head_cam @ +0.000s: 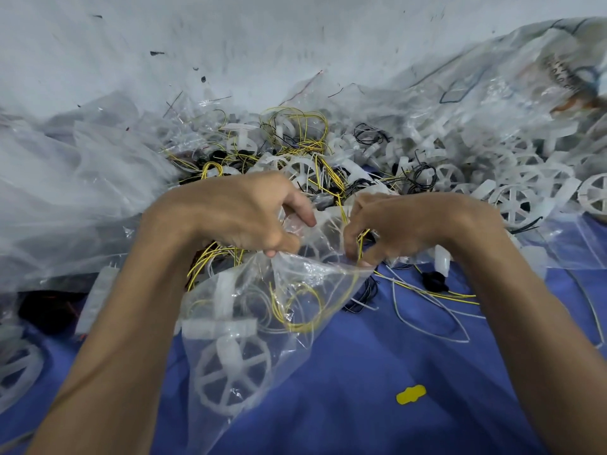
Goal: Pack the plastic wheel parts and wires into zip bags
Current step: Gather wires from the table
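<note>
A clear zip bag (262,310) hangs between my hands over the blue cloth. Inside it sit a white spoked plastic wheel (231,376), other white plastic pieces and a coil of yellow wire (300,310). My left hand (236,215) pinches the bag's top edge on the left. At the right end of that edge, my right hand (404,228) pinches the bag with curled fingers, a yellow wire running by its fingertips.
A heap of white wheel parts (512,188) lies at the right. Tangled yellow and black wires (305,149) fill the middle. Piles of clear bags (72,192) lie left and behind. Loose wires (427,300) and a yellow scrap (410,394) rest on the blue cloth (377,372).
</note>
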{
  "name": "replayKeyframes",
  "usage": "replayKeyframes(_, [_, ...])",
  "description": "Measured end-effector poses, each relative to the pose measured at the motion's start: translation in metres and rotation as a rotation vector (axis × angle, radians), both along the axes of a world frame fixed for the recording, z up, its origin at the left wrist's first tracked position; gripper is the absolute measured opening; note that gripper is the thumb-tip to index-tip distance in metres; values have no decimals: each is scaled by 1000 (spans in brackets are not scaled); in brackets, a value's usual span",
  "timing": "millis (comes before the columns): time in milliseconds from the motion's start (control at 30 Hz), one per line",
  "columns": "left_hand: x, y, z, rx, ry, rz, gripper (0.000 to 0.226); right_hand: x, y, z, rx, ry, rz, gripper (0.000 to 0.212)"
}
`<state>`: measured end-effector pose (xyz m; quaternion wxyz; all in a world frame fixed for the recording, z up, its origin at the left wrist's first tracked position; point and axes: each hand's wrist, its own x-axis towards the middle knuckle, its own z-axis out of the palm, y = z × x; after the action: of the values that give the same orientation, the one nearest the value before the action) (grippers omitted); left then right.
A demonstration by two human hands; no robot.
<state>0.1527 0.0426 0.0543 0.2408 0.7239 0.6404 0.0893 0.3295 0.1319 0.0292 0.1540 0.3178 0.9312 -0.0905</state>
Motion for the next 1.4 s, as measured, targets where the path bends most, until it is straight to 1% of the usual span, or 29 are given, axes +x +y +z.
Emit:
replayKeyframes(67, [-1,-1,1,3,-9,6,37,1,1,0,-76,-15,-51,18])
replayKeyframes(133, [1,-2,0,-6,-12,15,38,2,0,1,-211,28,-129,15])
replayKeyframes(167, [3,-2,1,-8,-13,19,39,2,0,4,-221,65,-137,13])
replayKeyframes(267, [4,0,0,-6,-13,24,40,5,3,11,-12,201,-46,16])
replayKeyframes(300, [4,0,0,-3,-13,25,40,5,2,13,19,248,-11,18])
replayKeyframes(333, [4,0,0,-1,-14,26,40,5,0,14,-2,290,28,19])
replayKeyframes(433, [7,0,0,3,-5,21,38,-1,-11,12,-242,410,72,13])
replayKeyframes(467, [8,0,0,5,1,13,36,-6,-13,9,-255,425,102,10])
replayKeyframes(533, [9,-1,0,19,23,7,34,-16,-15,2,-168,409,173,10])
replayKeyframes(567, [9,-1,0,30,32,12,36,-20,-16,-2,-120,378,201,13])
replayKeyframes(733, [6,1,-1,32,-24,25,45,-32,-22,-17,-40,115,213,36])
replayKeyframes(833, [9,2,-3,15,-4,22,49,-40,-26,-25,-23,50,216,36])
replayKeyframes(900, [11,3,-4,-14,21,10,50,-42,-29,-29,-60,31,216,39])
replayKeyframes(933, [12,3,-4,-26,29,4,50,-42,-29,-31,-95,51,212,39])
replayKeyframes(1000, [12,4,-4,-29,62,2,51,-35,-28,-28,-147,122,213,31])
replayKeyframes(1033, [12,4,-5,-27,84,9,52,-29,-27,-24,-163,193,211,23])
replayKeyframes(1067, [12,5,-5,-28,101,17,54,-22,-24,-19,-168,296,197,16])
replayKeyframes(1100, [12,6,-6,-37,109,20,56,-12,-19,-15,-149,421,174,15])
replayKeyframes(1167, [12,7,-6,-59,109,20,58,11,-8,-11,-11,663,115,19])
replayKeyframes(1200, [11,7,-5,-63,113,22,58,23,-4,-12,96,747,63,17])
replayKeyframes(1233, [11,6,-4,-65,116,22,58,35,2,-16,211,766,-3,14])
replayKeyframes(1267, [11,5,-4,-66,117,15,59,47,7,-22,334,695,-78,13])
replayKeyframes(1300, [10,4,-3,-65,119,6,59,56,12,-30,429,538,-162,16])
replayKeyframes(1367, [10,3,-3,-57,134,-4,60,67,15,-49,478,210,-317,24])
replayKeyframes(1400, [10,3,-3,-51,142,-5,60,69,13,-58,469,125,-364,27])
